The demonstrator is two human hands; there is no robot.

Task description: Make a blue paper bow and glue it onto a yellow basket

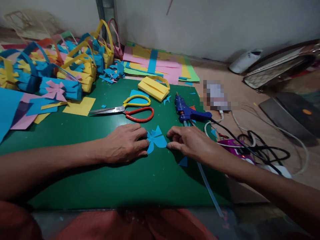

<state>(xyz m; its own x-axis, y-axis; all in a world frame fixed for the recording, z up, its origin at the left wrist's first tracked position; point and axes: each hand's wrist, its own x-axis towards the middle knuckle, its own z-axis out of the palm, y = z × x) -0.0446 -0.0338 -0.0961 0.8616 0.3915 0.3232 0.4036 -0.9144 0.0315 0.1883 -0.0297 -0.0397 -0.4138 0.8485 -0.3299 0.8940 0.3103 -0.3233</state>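
Blue paper flower (159, 141) lies at frame centre; left hand (127, 143) touches it, grip I cannot tell; right hand (191, 140), thumb and forefinger parted, is just beside.

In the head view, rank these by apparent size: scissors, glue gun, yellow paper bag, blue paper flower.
1. Scissors
2. Glue gun and yellow paper bag, too alike to rank
3. Blue paper flower, visible part only: the left hand covers some
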